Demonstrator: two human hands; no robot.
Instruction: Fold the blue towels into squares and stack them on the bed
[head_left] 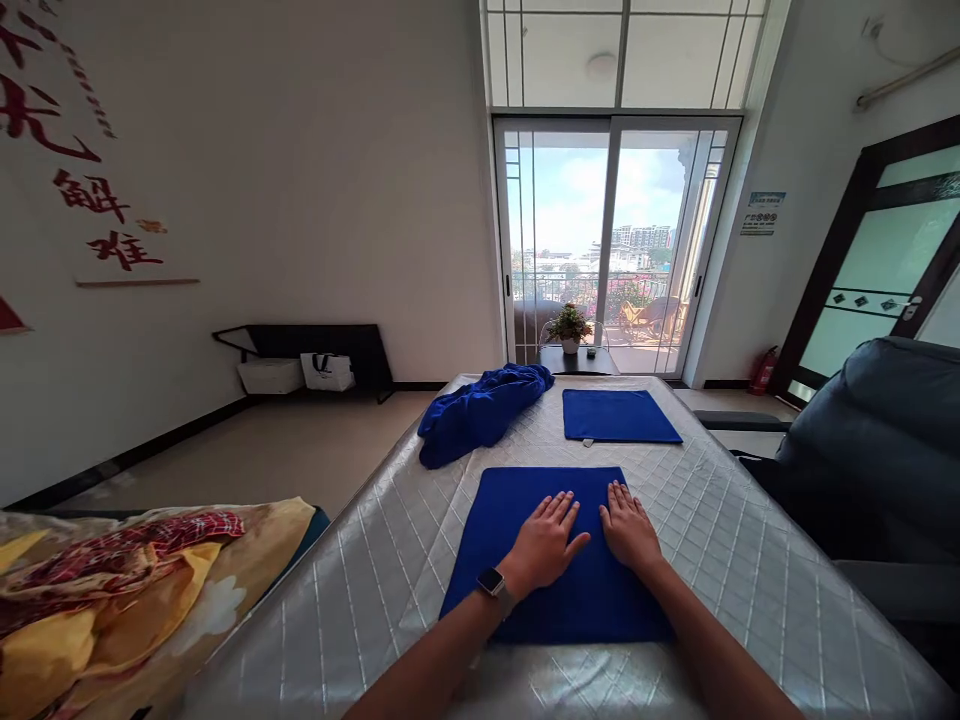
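Observation:
A blue rectangular cloth (559, 610) lies flat on the silver quilted table cover (375, 590), close to me. My left hand (546, 540) rests palm down near its middle, fingers stretched out; a watch is on that wrist. Along the cloth's right edge lies my right hand (628, 528), also flat, its fingers held straight. Neither hand grips anything. Farther off on the right is a second flat blue cloth (621, 415) with a small white tag at its near edge. A crumpled heap of blue fabric (484, 410) sits at the far left.
Patterned bedding (172, 580) with plaid and yellow fabric is at lower left. A dark armchair (892, 440) stands close on the right. Beyond the table's far end, a potted plant (570, 325) sits on a small dark table before the sliding glass door (611, 220).

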